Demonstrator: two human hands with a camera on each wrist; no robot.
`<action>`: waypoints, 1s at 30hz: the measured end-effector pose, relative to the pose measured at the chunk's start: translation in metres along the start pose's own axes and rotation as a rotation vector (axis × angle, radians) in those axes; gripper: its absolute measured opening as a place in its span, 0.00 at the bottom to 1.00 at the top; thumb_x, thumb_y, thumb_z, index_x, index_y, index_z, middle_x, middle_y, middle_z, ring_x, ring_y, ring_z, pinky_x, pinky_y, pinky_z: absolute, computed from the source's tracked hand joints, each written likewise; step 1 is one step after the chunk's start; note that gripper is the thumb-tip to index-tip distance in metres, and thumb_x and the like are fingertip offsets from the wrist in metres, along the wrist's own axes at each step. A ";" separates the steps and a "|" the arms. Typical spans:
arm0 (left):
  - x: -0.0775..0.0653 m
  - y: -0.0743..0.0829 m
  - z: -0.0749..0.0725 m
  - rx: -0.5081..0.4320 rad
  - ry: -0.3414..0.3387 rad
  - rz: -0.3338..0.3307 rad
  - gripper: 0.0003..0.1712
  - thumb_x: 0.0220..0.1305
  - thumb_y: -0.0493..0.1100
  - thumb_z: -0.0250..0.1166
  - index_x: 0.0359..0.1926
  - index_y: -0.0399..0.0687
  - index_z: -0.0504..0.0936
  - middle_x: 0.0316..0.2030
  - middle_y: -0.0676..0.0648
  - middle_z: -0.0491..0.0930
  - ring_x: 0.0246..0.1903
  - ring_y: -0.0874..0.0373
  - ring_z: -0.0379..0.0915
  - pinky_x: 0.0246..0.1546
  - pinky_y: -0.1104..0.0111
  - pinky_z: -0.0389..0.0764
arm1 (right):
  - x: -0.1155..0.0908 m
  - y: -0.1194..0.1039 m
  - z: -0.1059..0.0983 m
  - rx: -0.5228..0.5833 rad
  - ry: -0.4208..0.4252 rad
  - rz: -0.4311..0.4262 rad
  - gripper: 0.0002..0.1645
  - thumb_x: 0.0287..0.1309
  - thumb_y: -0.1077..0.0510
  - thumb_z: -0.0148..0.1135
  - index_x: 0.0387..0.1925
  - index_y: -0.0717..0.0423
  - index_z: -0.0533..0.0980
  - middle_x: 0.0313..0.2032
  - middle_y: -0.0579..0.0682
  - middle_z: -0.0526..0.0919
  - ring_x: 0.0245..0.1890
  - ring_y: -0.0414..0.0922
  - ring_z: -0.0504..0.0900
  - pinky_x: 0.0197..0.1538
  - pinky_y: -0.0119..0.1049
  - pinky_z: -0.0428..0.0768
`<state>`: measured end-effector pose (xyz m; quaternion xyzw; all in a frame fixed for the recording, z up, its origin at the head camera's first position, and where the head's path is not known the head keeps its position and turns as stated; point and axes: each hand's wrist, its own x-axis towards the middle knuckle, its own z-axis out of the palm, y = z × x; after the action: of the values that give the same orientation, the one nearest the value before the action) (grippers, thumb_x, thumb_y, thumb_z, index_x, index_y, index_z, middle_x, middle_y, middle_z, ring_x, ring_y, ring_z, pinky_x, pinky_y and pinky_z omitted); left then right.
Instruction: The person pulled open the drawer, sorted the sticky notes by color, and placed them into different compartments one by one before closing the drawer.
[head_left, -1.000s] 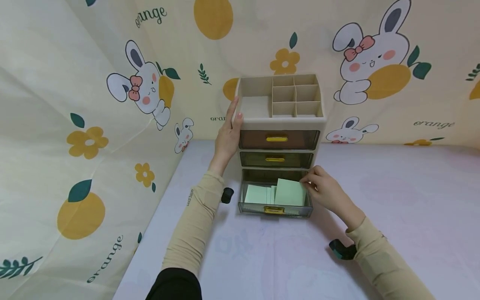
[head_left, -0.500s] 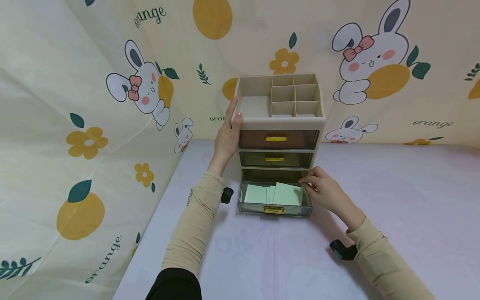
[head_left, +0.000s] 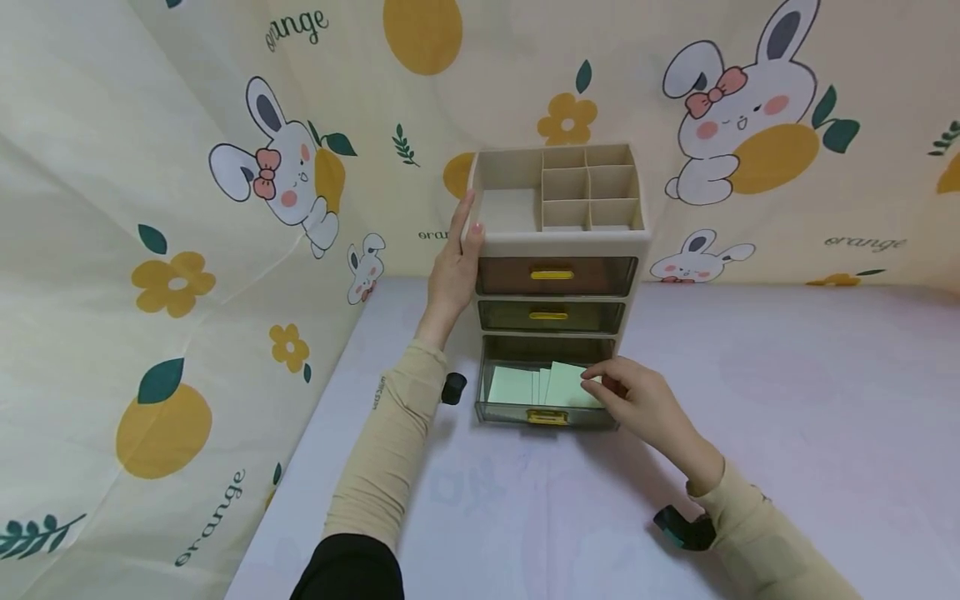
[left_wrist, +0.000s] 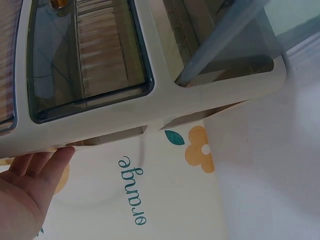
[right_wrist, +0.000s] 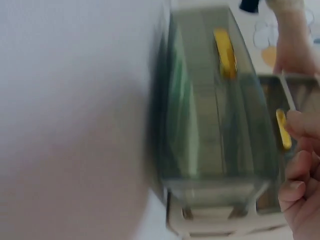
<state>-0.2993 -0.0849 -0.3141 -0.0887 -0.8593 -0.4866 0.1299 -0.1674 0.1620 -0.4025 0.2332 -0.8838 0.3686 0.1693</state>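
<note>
A white desktop organizer [head_left: 562,237] with three drawers stands against the back backdrop. Its bottom drawer [head_left: 497,414], smoky and see-through with a gold handle, is pulled out. Pale green paper squares [head_left: 512,386] lie inside it, and another green square [head_left: 562,383] leans higher on the right. My left hand [head_left: 452,275] rests against the organizer's upper left side, fingers extended; the left wrist view shows the fingertips [left_wrist: 62,154] at its edge. My right hand [head_left: 641,400] hovers over the drawer's right end, fingers loosely bent, partly covering the leaning square. Nothing shows between its fingers.
Above the drawers is an open top tray [head_left: 510,210] with several small compartments. Two closed drawers [head_left: 551,315] sit over the pulled-out one. A patterned cloth [head_left: 292,200] rises behind and left; a pale tabletop [head_left: 510,517] spreads in front.
The leaning green square has dropped lower into the drawer. My right hand has come off its corner and shifted left and slightly down over the drawer. My left hand stays in place.
</note>
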 end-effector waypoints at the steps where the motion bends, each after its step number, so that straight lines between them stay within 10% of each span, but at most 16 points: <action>1: 0.000 0.000 0.000 -0.001 -0.002 -0.001 0.26 0.66 0.68 0.35 0.62 1.00 0.39 0.72 0.55 0.52 0.61 0.37 0.66 0.42 0.43 0.75 | -0.003 -0.003 0.002 0.013 0.006 -0.004 0.05 0.52 0.62 0.66 0.32 0.51 0.80 0.19 0.38 0.71 0.18 0.30 0.64 0.21 0.26 0.66; 10: -0.001 0.003 -0.002 0.013 0.006 0.009 0.27 0.66 0.68 0.34 0.64 0.97 0.39 0.72 0.53 0.53 0.53 0.38 0.73 0.21 0.60 0.72 | -0.023 -0.020 0.016 0.171 -0.057 0.018 0.04 0.53 0.61 0.65 0.31 0.48 0.81 0.17 0.39 0.78 0.17 0.28 0.72 0.22 0.25 0.72; 17: -0.001 0.002 -0.001 0.003 -0.002 -0.010 0.26 0.67 0.67 0.35 0.62 0.99 0.39 0.72 0.51 0.54 0.60 0.35 0.66 0.39 0.46 0.77 | -0.028 -0.021 0.026 0.126 -0.123 0.150 0.09 0.53 0.60 0.65 0.38 0.54 0.85 0.29 0.47 0.88 0.23 0.27 0.81 0.29 0.24 0.78; 30: 0.000 0.000 -0.001 0.007 -0.001 -0.010 0.26 0.66 0.69 0.35 0.61 1.00 0.38 0.71 0.51 0.54 0.59 0.36 0.67 0.37 0.46 0.77 | -0.016 -0.017 0.030 0.084 -0.098 0.202 0.10 0.53 0.64 0.64 0.38 0.54 0.85 0.33 0.50 0.88 0.32 0.40 0.86 0.32 0.24 0.78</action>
<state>-0.2986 -0.0860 -0.3132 -0.0845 -0.8616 -0.4841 0.1272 -0.1485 0.1340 -0.4201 0.1674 -0.8937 0.4088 0.0779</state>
